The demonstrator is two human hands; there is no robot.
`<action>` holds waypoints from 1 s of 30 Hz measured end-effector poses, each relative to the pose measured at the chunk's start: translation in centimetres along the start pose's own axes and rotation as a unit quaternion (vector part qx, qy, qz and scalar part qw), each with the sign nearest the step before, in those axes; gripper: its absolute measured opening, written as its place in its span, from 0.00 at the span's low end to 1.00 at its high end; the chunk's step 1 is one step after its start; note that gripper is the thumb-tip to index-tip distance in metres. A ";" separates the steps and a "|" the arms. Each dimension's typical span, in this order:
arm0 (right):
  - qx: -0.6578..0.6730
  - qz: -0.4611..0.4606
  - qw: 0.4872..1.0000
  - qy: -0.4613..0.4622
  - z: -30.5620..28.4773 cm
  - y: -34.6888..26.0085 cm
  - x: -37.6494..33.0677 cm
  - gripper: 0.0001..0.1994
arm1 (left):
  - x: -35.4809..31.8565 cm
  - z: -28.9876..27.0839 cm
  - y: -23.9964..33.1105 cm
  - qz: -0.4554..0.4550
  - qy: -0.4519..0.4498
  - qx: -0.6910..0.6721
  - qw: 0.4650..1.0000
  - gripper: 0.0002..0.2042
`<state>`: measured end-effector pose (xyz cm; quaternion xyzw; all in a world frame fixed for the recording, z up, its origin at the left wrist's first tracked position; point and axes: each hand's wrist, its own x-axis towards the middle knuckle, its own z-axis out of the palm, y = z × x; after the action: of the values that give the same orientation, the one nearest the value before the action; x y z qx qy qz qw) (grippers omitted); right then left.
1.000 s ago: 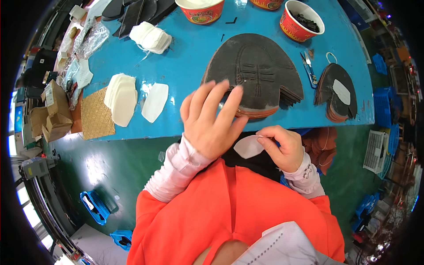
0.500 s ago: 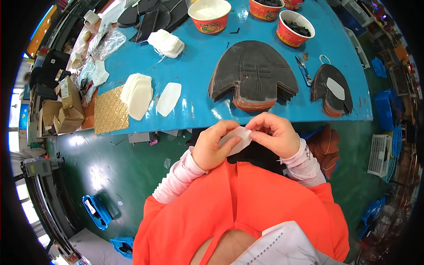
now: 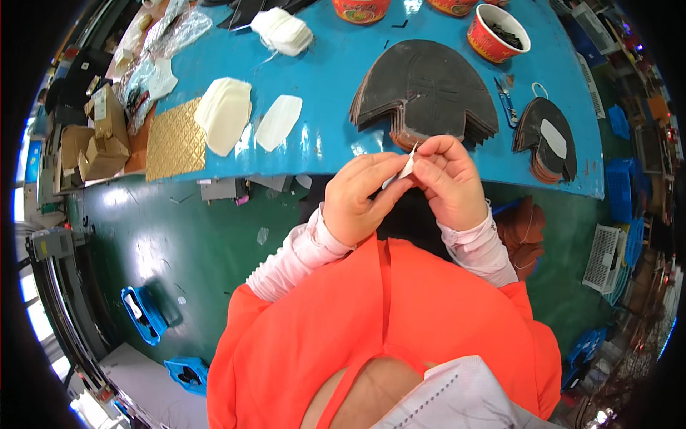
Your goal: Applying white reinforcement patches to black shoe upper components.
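Observation:
A thin white piece (image 3: 407, 170) is pinched between my two hands, seen nearly edge-on just off the table's near edge. My left hand (image 3: 361, 196) is closed on its lower left part, and my right hand (image 3: 454, 182) grips its upper end between thumb and fingers. Just beyond them lies a thick stack of black, notched, dome-shaped pieces (image 3: 429, 79) with brown edges. To its right is a smaller black stack (image 3: 543, 154) with a white piece (image 3: 552, 139) on top. At left lie a stack of white shaped pieces (image 3: 225, 118) and one single white piece (image 3: 279, 123).
On the blue table (image 3: 321, 79) are a tub of black bits (image 3: 499, 34), a blue-handled tool (image 3: 507, 106), a white bundle (image 3: 282, 31) and a gold quilted sheet (image 3: 175, 141). Cardboard boxes (image 3: 107, 132) stand at left. Blue baskets (image 3: 146, 316) sit on the green floor.
My hands have moved up in the picture, closer to the large black stack. The white piece has turned from showing its flat face to nearly edge-on. The whole view has shifted slightly.

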<state>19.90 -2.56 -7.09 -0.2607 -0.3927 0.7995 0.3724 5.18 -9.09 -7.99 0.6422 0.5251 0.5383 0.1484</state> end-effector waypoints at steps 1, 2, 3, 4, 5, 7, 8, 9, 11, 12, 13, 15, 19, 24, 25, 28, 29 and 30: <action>0.004 0.007 1.000 -0.008 -0.4 0.1 -0.1 0.09 | -0.1 0.1 0.1 -0.011 0.004 -0.009 1.000 0.13; 0.004 0.012 1.000 -0.009 -0.6 0.1 -0.3 0.09 | -0.3 0.2 0.1 -0.015 0.005 -0.009 1.000 0.13; -0.009 0.012 1.000 -0.008 -0.6 0.0 -0.4 0.10 | -0.4 0.3 0.1 -0.017 0.002 -0.016 1.000 0.13; -0.021 0.012 1.000 -0.007 -0.6 0.0 -0.4 0.10 | -0.4 0.3 0.1 -0.018 -0.002 -0.023 1.000 0.12; -0.021 0.013 1.000 -0.006 -0.6 0.1 -0.4 0.10 | -0.5 0.2 0.1 -0.020 -0.002 -0.023 1.000 0.12; -0.044 0.003 0.999 -0.012 -0.7 0.2 -0.4 0.11 | -0.5 0.1 0.0 -0.018 -0.014 -0.024 0.999 0.12; -0.044 0.004 0.999 -0.011 -0.7 0.2 -0.5 0.11 | -0.5 0.1 0.1 -0.019 -0.014 -0.025 0.999 0.12; -0.044 -0.004 0.999 -0.008 -0.6 0.3 -0.5 0.12 | -0.5 0.1 0.1 -0.015 -0.017 -0.027 0.999 0.12; -0.044 -0.012 0.999 -0.005 -0.6 0.3 -0.5 0.12 | -0.6 0.1 0.0 -0.012 -0.021 -0.029 0.999 0.13; -0.036 -0.007 0.999 -0.002 -0.7 0.3 -0.5 0.12 | -0.6 0.2 -0.1 0.001 -0.015 -0.025 1.000 0.13; -0.028 -0.001 1.000 0.001 -0.7 0.3 -0.5 0.13 | -0.7 0.3 -0.2 0.014 -0.009 -0.020 1.000 0.13; -0.038 0.007 0.999 0.013 -0.1 -0.2 -0.6 0.13 | -0.8 0.5 -0.6 0.049 0.000 0.021 0.999 0.13; -0.083 -0.016 0.996 0.038 0.5 0.1 -0.6 0.13 | -0.5 0.6 -0.8 0.114 0.015 0.091 0.989 0.13; -0.087 -0.004 0.995 0.055 0.1 0.5 -0.6 0.13 | -0.9 0.6 -1.1 0.120 0.005 0.115 0.986 0.14; -0.074 0.008 0.996 0.055 0.2 0.4 -0.7 0.13 | -1.0 0.7 -1.2 0.125 0.005 0.133 0.983 0.15; -0.097 0.001 0.993 0.063 0.6 0.4 -0.7 0.14 | -0.9 0.5 -1.0 0.136 0.002 0.166 0.977 0.16; -0.097 0.001 0.993 0.064 0.4 0.5 -0.7 0.14 | -1.0 0.5 -1.0 0.136 0.001 0.166 0.977 0.16; -0.104 0.000 0.993 0.062 0.2 0.7 -0.5 0.14 | -1.0 0.4 -1.0 0.144 0.000 0.171 0.975 0.16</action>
<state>19.83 -3.37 -7.52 -0.3467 -0.4504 0.7365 0.3669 5.15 -9.36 -9.41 0.7267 0.5116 0.4564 -0.0428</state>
